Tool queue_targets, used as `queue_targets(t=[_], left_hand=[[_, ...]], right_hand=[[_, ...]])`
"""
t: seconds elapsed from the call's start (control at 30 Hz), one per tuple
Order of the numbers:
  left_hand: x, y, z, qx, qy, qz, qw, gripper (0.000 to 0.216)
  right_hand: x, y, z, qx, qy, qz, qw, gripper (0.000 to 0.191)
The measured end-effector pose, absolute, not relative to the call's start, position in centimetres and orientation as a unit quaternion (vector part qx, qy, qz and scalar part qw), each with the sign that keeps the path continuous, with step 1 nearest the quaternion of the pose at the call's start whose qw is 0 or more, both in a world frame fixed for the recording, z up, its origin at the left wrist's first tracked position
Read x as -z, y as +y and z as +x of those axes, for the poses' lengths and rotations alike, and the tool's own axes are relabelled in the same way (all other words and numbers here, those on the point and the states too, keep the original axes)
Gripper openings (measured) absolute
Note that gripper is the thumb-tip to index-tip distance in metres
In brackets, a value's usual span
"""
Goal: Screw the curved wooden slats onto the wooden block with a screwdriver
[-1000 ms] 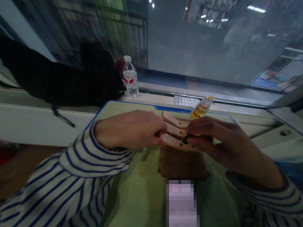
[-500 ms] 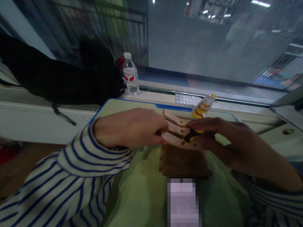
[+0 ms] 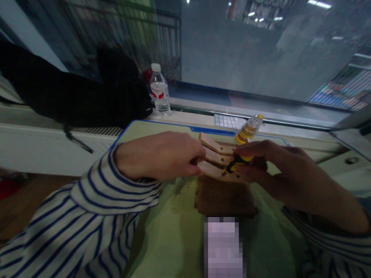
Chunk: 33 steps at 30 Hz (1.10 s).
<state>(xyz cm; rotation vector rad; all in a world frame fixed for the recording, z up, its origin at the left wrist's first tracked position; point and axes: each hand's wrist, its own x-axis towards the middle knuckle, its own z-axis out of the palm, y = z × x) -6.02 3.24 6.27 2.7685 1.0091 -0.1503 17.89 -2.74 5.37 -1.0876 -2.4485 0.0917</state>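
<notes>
My left hand (image 3: 171,154) is closed on the left ends of a pale wooden piece (image 3: 213,170) with three bent slats and small drilled holes. My right hand (image 3: 278,166) pinches a short black-and-yellow screwdriver (image 3: 236,163), tilted, its lower end at a hole in the nearest slat. The screwdriver's tip is not visible. Just below the slats is a dark brown wooden block (image 3: 226,197), and how the two join is partly hidden by my hands.
A pale green table (image 3: 171,208) with a blue edge carries the work. A blurred-out pinkish rectangle (image 3: 223,247) lies in front. Behind stand a clear yellow-capped bottle (image 3: 249,128) and a water bottle (image 3: 160,92). A black bag (image 3: 116,88) rests on the sill at left.
The fingers of my right hand have shifted slightly on the screwdriver handle, uncovering more of its yellow part. My left hand has kept its hold on the wooden piece.
</notes>
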Motion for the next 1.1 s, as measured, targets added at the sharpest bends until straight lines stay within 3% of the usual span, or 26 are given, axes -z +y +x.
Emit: queue_targets(t=[0.53, 0.87, 1.1], left_hand=[[-6.59, 2.97, -6.19, 0.026, 0.314, 0.944, 0.101, 0.018], [-6.52, 3.06, -5.98, 0.044, 0.332, 0.938, 0.088, 0.021], [-6.29, 3.08, -6.17, 0.036, 0.328, 0.939, 0.094, 0.022]], right_hand=[[-5.00, -2.33, 17.71, 0.003, -0.885, -0.411, 0.220, 0.010], [-4.64, -2.24, 17.28, -0.068, -0.886, -0.372, 0.267, 0.025], [-4.45, -1.74, 17.21, -0.089, -0.890, -0.349, 0.279, 0.022]])
